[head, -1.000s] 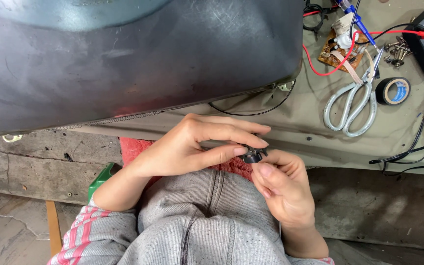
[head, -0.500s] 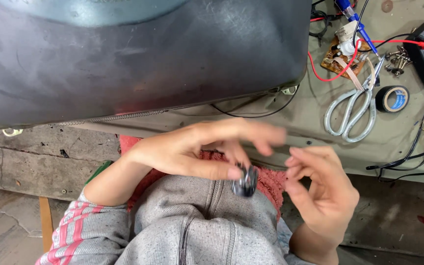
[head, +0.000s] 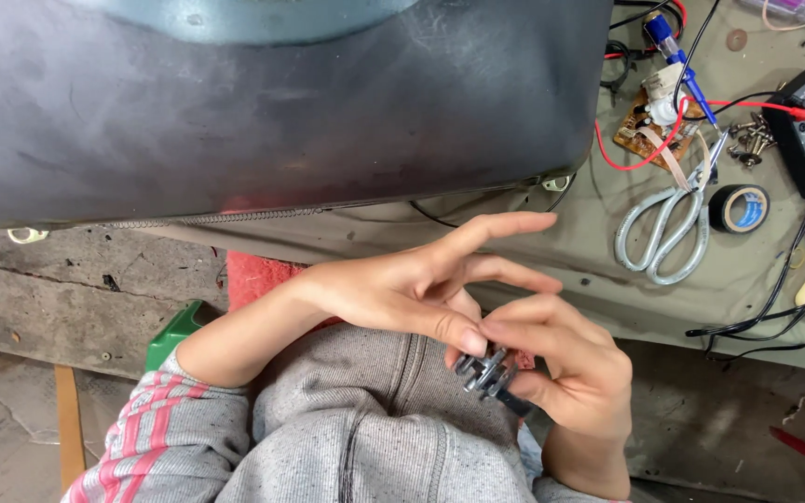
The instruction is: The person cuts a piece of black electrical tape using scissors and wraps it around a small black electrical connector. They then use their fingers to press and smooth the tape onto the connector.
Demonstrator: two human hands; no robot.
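Metal, ridged and shiny: a small part (head: 486,371) is held over the lap, below the tabletop (head: 552,251) edge. It's pinched in the right hand (head: 570,382), whose grip is clenched around it, while the left hand (head: 402,289) is only touching it with the thumb, other fingers spread loose. Probably stiff, light and a bit slippery, so it's best taken by the ridged sides.

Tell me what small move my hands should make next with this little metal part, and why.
Probably steady it first: the right hand pinches the small metal part at its fingertips, over the lap rather than the bench, while the left hand touches it only with the thumb, other fingers splayed. Closing the left fingers on it would likely give a surer hold.
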